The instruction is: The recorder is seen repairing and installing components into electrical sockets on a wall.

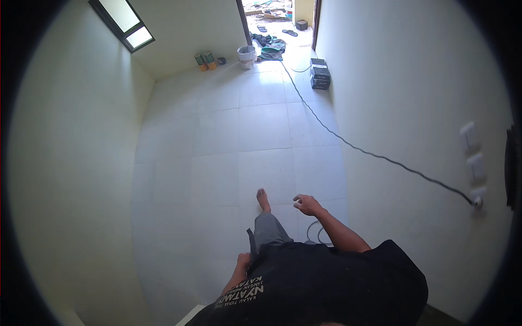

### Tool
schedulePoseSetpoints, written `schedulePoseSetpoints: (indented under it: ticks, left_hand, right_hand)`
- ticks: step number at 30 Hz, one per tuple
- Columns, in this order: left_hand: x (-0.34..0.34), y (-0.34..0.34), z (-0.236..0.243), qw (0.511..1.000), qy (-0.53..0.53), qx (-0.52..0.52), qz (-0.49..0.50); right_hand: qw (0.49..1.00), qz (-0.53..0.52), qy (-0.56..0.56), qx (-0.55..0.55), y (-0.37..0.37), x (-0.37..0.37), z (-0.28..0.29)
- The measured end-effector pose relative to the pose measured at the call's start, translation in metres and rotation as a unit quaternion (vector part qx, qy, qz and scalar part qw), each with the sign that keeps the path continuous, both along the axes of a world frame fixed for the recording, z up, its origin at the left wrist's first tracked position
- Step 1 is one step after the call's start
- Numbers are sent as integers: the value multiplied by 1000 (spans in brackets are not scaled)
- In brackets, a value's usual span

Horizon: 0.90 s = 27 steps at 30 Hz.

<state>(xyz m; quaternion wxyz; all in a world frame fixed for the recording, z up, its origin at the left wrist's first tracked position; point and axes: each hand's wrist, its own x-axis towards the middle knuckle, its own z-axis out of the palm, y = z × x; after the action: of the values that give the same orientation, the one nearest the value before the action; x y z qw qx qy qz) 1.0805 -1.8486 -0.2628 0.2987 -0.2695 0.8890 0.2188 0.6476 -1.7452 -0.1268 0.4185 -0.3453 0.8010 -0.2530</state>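
Note:
My left hand [244,258] is low beside my left hip, its fingers curled and partly hidden by my body. A dark, narrow, strip-like thing [250,240] sticks up from it; its kind does not show. Out in front on the right, my right hand [308,205] hangs over the tiled floor [265,168]. Its fingers are loosely bent and apart, and I see nothing between them. One bare foot [263,198] is stepping forward between the hands.
A dark cable [372,154] runs from a wall socket [478,202] to the open doorway. Black boxes [319,74], a white bucket [246,56] and cans [205,61] stand at the far wall. Cloths [271,50] lie at the threshold. A looped cable [311,230] is by my right arm.

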Motion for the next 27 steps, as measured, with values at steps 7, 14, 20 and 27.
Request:
schedulePoseSetpoints:
  ticks: [7, 14, 20, 27]
  left_hand:
    - [-204, -252, -28, 909, -34, 218, 353]
    - [-558, -621, 66, 802, 244, 201, 507]
    - [-800, -759, 140, 712, 368, 253, 543]
    - [-889, -762, 83, 824, -11, 285, 490]
  right_hand:
    - [988, -135, 42, 68, -123, -182, -40]
    - [883, -412, -77, 210, -114, -321, -71]
    - [969, -48, 55, 235, -184, -482, -155]
    - [936, -344, 42, 55, -500, -785, -100]
